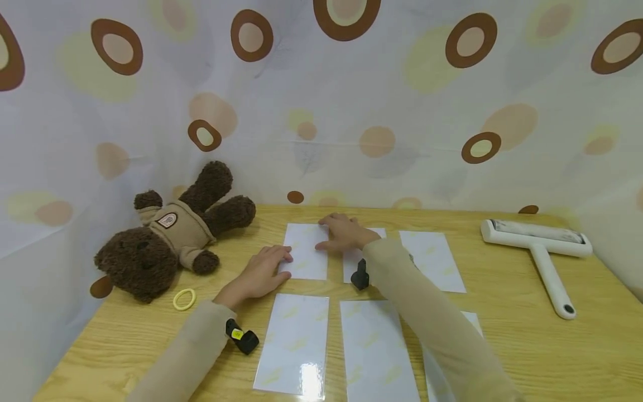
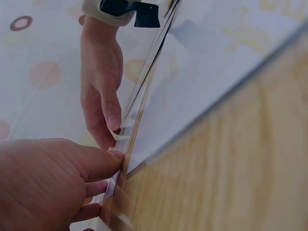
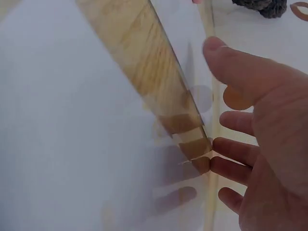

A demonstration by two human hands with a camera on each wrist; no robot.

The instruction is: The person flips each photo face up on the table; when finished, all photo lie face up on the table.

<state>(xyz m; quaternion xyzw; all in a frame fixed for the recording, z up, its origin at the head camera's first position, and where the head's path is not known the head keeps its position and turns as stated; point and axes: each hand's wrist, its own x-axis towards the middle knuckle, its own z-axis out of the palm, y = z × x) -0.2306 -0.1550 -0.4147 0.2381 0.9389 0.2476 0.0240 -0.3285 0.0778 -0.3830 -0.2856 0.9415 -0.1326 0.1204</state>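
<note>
White glossy rectangular sheets lie on the wooden table in two rows of three. My left hand (image 1: 262, 273) rests at the left edge of the back-left sheet (image 1: 305, 259), thumb and fingers apart. In the left wrist view, the left thumb (image 2: 103, 161) comes right to a sheet's edge. My right hand (image 1: 343, 233) reaches across the back-middle sheet (image 1: 351, 267), its fingertips at the right edge of the back-left one. Loosely spread fingers (image 3: 236, 153) touch down near a sheet edge in the right wrist view. Neither hand grips anything.
A brown teddy bear (image 1: 178, 220) in a beige top lies at the back left, with a yellow ring (image 1: 184, 299) beside it. A white lint roller (image 1: 547, 268) lies on the right. Patterned cloth (image 1: 326, 134) hangs behind the table (image 1: 502, 346).
</note>
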